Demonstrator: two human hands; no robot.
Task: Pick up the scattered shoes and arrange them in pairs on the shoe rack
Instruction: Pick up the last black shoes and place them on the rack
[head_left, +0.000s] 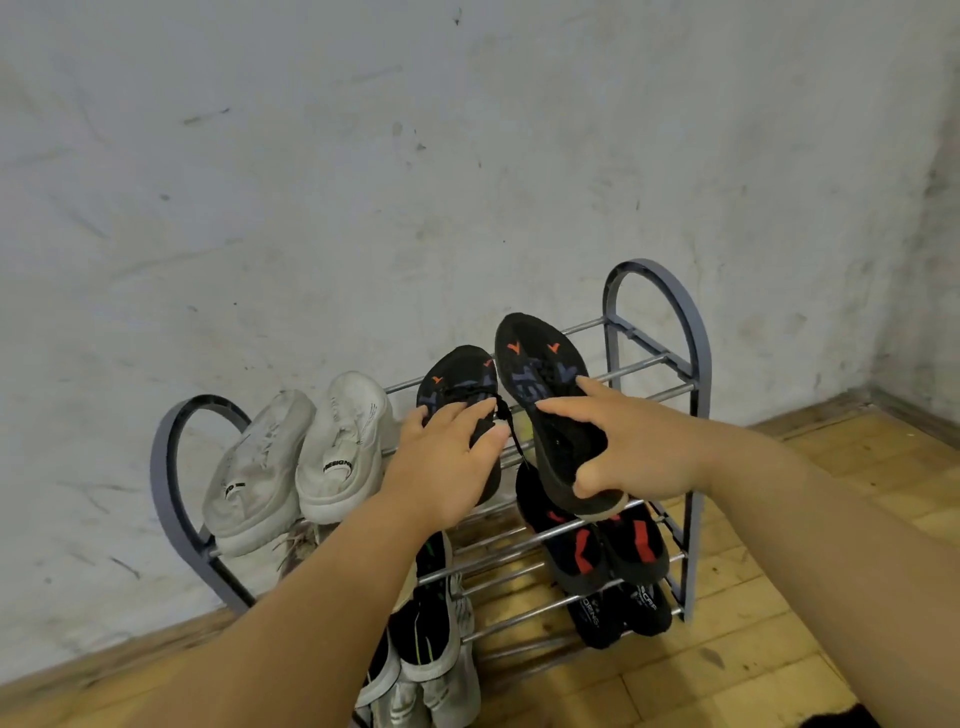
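R fingers are spread across the face of the R black shoe, w/ the thumb hooked under its near end, so the R hand grips it firmly. The shoe is tilted, far end raised above the top bars, near end low by the thumb. L fingers drape over the L black shoe, thumb curled against its R edge. The L hand grips that one too, and it lies on the top tier. The 2 black shoes match: orange marks, bluish lettering, side by side and almost touching. A black lace hangs in the gap btwn the hands. Further out on the top tier, L of the L hand: 2 white shoes, close together, toes toward the wall. Mid tier, under the R hand: 2 black-and-red shoes, paired. Bottom tier, R side: 2 black shoes w/ white lettering, paired. Lower L tiers: black/grey knit shoes, partly behind the L forearm, count unclear. The shoe rack has 2 grey arched ends, metal bars and 3 tiers. It stands against the wall on a wooden floor.
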